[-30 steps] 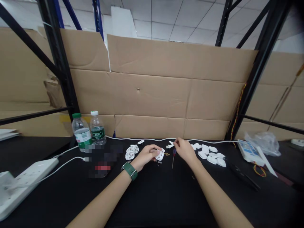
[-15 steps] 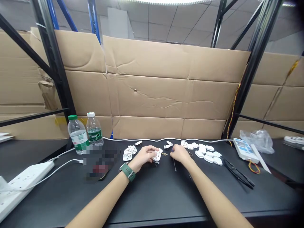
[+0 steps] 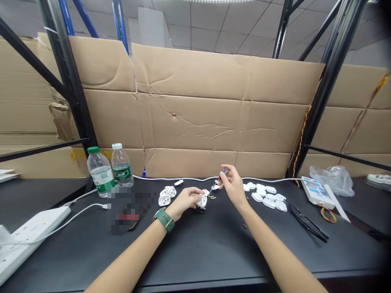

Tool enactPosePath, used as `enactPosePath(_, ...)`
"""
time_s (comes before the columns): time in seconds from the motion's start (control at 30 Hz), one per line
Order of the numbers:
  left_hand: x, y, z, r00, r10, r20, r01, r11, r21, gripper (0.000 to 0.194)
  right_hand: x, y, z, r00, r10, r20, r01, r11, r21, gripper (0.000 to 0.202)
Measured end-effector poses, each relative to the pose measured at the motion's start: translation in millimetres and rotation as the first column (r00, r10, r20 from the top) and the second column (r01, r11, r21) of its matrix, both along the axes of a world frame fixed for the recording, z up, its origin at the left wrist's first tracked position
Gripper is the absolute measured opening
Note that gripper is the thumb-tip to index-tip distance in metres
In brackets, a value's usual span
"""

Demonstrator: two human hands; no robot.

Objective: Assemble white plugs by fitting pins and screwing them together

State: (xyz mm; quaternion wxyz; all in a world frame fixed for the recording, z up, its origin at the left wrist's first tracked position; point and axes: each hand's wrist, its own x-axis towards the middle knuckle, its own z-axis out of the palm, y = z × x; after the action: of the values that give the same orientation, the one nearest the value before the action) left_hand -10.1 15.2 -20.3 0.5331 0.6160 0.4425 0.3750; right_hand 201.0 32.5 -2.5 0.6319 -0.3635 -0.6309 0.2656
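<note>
My left hand (image 3: 185, 200), with a green watch at the wrist, is closed on a white plug housing (image 3: 202, 201) just over the black table. In my right hand (image 3: 232, 183) is a screwdriver (image 3: 224, 171) with a red and purple handle. Its thin shaft slants down to the left, and the tip is at or very near the housing; contact is too small to tell. Small brass-coloured pieces (image 3: 213, 197) lie between my hands. Left of my left hand rests a cluster of white plug parts (image 3: 165, 199). White covers (image 3: 269, 202) are spread to the right of my right hand.
Two water bottles (image 3: 122, 167) and a blurred dark object (image 3: 128, 211) stand left. A white power strip (image 3: 30, 236) occupies the left edge. Black glasses (image 3: 307, 224), a white-and-blue box (image 3: 317, 193) and a plastic bag (image 3: 332, 181) lie right. A white cable runs along the cardboard wall (image 3: 195, 122).
My right hand has risen and turned, swinging the screwdriver from pointing down at the table to pointing left at the plug housing. My left hand has stayed in place.
</note>
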Motion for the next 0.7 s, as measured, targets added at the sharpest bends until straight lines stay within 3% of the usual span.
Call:
enactPosePath(0.17,0.5,-0.1,-0.3,1.000,-0.004,-0.018,0.004,1.000,0.000,0.037,-12.7,-10.4,-1.7,0.995,0.101,0.012,-0.102,0.991,0.086,0.033)
enactPosePath(0.7,0.8,-1.3,1.5,1.000,-0.005,-0.028,0.005,1.000,0.004,0.037,-14.0,-17.4,2.9,0.992,0.060,0.112,-0.069,0.994,0.080,0.032)
